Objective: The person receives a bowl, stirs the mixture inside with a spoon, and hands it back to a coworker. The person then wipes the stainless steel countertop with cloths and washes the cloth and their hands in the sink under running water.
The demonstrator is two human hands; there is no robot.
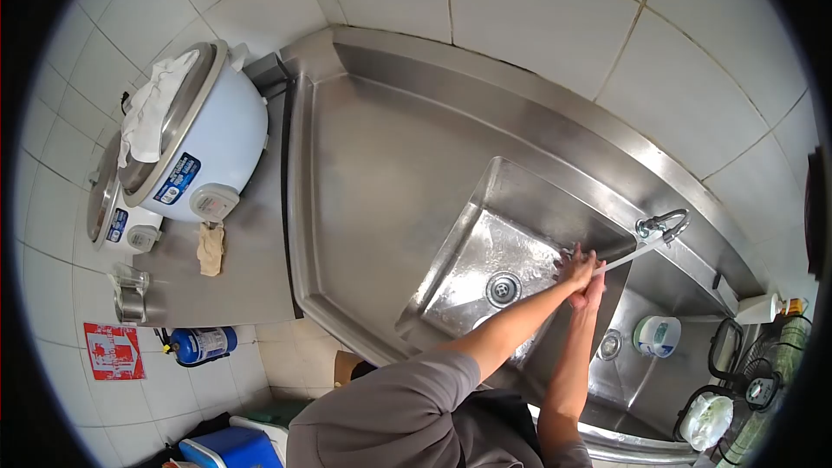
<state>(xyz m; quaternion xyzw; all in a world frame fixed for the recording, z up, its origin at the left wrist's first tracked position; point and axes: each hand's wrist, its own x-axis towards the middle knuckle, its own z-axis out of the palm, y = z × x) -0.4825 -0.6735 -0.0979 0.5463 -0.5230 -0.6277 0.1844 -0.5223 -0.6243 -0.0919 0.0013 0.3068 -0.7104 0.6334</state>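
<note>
- Grey shirt point(381, 416) of the person, nearest of all, at six o'clock from the centre of the view, both bare arms reaching up from it towards four o'clock
- Left hand point(574, 268), at four o'clock, over the right side of the sink basin point(468, 277): fingers partly spread, the hand against the other one, no object seen in it
- Right hand point(590, 292), just below and touching the left; its fingers are partly hidden, so how far they are open cannot be told, nor whether it holds anything
- Curved metal tap point(667, 224), at three o'clock, with a pale line point(630, 256) running from it down to the hands; water or a thin hose, it is hard to tell
- Round drain point(503, 289), between four and five o'clock, in the wet floor of the basin
- Second basin point(620, 381), at four o'clock, with a white tub point(657, 336) inside
- Large rice cooker point(217, 143), towards ten o'clock, a white cloth point(156, 108) draped over its lid; a smaller cooker point(117, 217) sits beside it
- Beige cloth point(211, 250), at nine o'clock, on the steel counter point(234, 290)
- Blue fire extinguisher point(201, 345), at eight o'clock, by a red sign point(113, 351) on the tiled wall
</note>
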